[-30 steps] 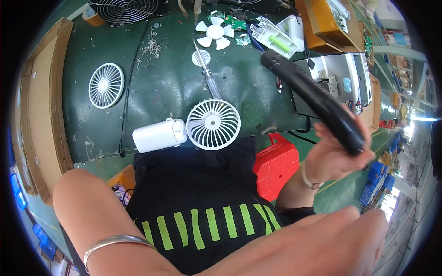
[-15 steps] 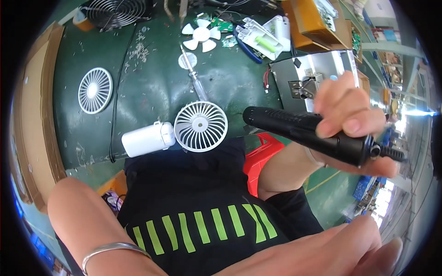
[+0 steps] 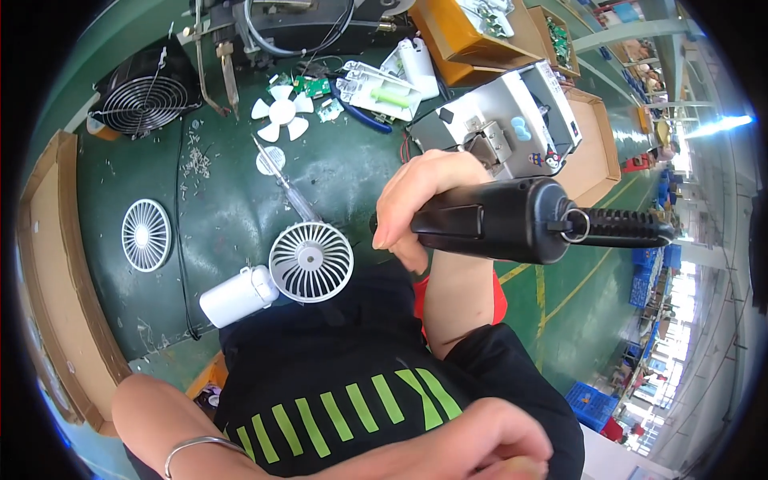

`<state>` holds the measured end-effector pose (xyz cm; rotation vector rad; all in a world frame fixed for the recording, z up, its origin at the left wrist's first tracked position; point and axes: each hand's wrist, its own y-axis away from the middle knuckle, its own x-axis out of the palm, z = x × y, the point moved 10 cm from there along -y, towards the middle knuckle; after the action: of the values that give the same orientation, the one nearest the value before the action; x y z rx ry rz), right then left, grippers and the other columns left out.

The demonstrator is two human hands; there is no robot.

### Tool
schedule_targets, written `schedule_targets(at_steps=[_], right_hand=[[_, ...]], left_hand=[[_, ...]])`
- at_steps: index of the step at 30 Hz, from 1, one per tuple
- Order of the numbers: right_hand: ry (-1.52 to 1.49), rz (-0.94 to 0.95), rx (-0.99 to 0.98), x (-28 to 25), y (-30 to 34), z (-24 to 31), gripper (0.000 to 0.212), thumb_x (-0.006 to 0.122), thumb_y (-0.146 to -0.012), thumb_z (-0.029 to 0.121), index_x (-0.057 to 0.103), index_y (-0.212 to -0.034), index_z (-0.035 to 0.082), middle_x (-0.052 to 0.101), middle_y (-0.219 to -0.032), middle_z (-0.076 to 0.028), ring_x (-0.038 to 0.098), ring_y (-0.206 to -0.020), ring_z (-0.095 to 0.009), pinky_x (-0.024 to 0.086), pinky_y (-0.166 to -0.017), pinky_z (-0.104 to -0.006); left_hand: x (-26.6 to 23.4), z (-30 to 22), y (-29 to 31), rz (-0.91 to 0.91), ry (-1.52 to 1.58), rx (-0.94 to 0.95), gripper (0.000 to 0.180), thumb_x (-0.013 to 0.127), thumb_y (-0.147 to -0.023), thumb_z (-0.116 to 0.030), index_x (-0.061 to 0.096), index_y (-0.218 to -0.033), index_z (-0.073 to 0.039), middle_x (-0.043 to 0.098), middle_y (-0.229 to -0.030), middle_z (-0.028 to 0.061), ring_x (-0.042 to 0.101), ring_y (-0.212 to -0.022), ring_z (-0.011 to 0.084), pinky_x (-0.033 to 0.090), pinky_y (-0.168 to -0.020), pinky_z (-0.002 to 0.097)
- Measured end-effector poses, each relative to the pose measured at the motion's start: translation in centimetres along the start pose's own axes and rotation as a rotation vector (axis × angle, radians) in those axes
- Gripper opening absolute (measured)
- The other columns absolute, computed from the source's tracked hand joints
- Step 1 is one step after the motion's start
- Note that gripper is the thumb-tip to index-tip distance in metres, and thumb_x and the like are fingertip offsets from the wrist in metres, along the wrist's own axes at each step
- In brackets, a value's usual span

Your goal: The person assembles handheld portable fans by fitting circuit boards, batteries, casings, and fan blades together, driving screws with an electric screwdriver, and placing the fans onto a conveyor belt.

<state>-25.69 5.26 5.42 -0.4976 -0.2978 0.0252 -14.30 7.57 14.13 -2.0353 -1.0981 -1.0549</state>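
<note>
In my right hand (image 3: 432,188) is a black handheld device (image 3: 504,220), its fingers wrapped around the body. A metal ring hangs at the device's end, beside a ribbed black stub. Lower down, across my front, my left hand (image 3: 504,440) is closed with curled fingers; its inside is hidden. At the bench edge lie a white fan head with a round grille (image 3: 310,260) and a white cylindrical housing (image 3: 238,297), side by side. A screwdriver (image 3: 288,184) points away from the grille. Another white round grille (image 3: 146,234) lies further left.
A white fan blade (image 3: 282,113), green circuit boards (image 3: 312,86) and an opened white casing (image 3: 378,92) lie at the back. A metal box with a latch (image 3: 500,120) stands right of them. A black fan (image 3: 150,100) and a cardboard tray (image 3: 60,272) are at left.
My right hand has brought the black device left and turned it, so its ring end faces me more. My left hand has moved left and lower. The whole view has shifted.
</note>
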Motion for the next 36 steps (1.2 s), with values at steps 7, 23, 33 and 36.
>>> schedule_targets(at_steps=[7,23,33,36], right_hand=[[0.196,-0.646,0.078,-4.4,1.9,-0.7,0.103,0.046,-0.073,0.084,0.050,-0.111,-0.012,0.057,-0.064,-0.012,0.057,-0.056,-0.019,0.050,-0.054,-0.0321],[0.301,-0.480,-0.395,4.5,1.3,3.7,0.084,0.048,-0.077,0.077,0.042,-0.120,0.006,0.060,-0.069,-0.016,0.059,-0.053,-0.029,0.052,-0.055,-0.0453],[0.471,-0.347,-0.367,6.5,1.4,0.4,0.073,0.047,-0.087,0.066,0.038,-0.121,0.002,0.057,-0.065,-0.014,0.056,-0.048,-0.025,0.050,-0.046,-0.0384],[0.452,-0.305,-0.356,6.4,1.1,-0.5,0.073,0.047,-0.087,0.066,0.038,-0.122,0.002,0.056,-0.066,-0.015,0.056,-0.049,-0.026,0.050,-0.047,-0.0391]], left_hand=[[-11.3,-2.2,4.8,-0.623,-1.264,0.237,0.036,0.069,-0.074,0.000,0.052,-0.106,0.001,0.058,-0.103,0.0164,0.057,-0.098,0.0313,0.045,-0.086,0.0373],[-16.9,0.6,7.7,-0.876,-1.959,0.257,0.062,0.083,-0.058,-0.025,0.061,-0.115,-0.013,0.049,-0.132,0.0154,0.056,-0.088,0.0276,0.045,-0.080,0.0388],[-16.8,1.3,9.2,-0.901,-1.930,0.195,0.063,0.083,-0.059,-0.025,0.061,-0.116,-0.008,0.048,-0.132,0.0159,0.055,-0.092,0.0286,0.046,-0.080,0.0384],[-17.1,1.2,9.2,-0.904,-1.927,0.187,0.062,0.082,-0.060,-0.026,0.061,-0.115,-0.007,0.048,-0.132,0.0171,0.055,-0.093,0.0291,0.046,-0.081,0.0389]])
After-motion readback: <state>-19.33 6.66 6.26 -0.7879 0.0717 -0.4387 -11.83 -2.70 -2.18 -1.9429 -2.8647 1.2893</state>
